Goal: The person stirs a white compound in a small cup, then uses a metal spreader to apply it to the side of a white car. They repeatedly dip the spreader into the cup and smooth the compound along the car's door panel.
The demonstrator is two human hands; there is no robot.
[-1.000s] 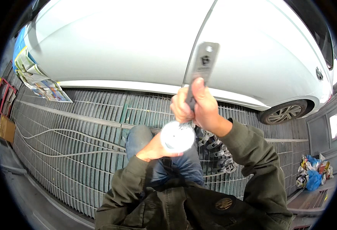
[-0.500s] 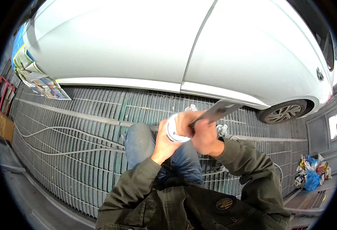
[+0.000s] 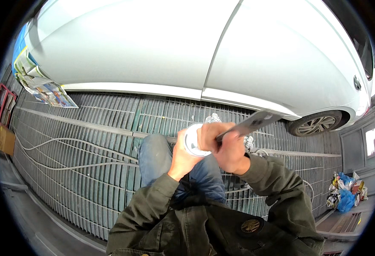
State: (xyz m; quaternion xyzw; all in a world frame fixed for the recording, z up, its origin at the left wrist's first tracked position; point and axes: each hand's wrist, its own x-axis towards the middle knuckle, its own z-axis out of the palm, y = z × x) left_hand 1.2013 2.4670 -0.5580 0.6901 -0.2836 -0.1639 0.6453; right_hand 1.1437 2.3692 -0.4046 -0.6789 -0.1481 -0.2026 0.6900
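Observation:
My left hand [image 3: 181,159] is wrapped around a white, round, cup-like container [image 3: 191,138], held in front of my knees. My right hand [image 3: 229,148] grips a flat grey metal strip [image 3: 256,123] with dark marks or holes near its free end, which points up and to the right. The fingers of my right hand lie over the container's right rim. They hide the strip's near end and part of the container's inside. Beyond both hands stands the white car's side [image 3: 140,51].
Underfoot is a metal grating [image 3: 89,187]. A pale hose [image 3: 72,167] lies across it at left. Masking paper [image 3: 46,87] hangs at the car's left end, near a cardboard box [image 3: 5,140]. The car wheel [image 3: 315,123] and crumpled waste [image 3: 346,192] are at right.
The metal strip's free end has shifted slightly to the right and away from me. The container has moved a little left and up in the picture; both grips stay the same.

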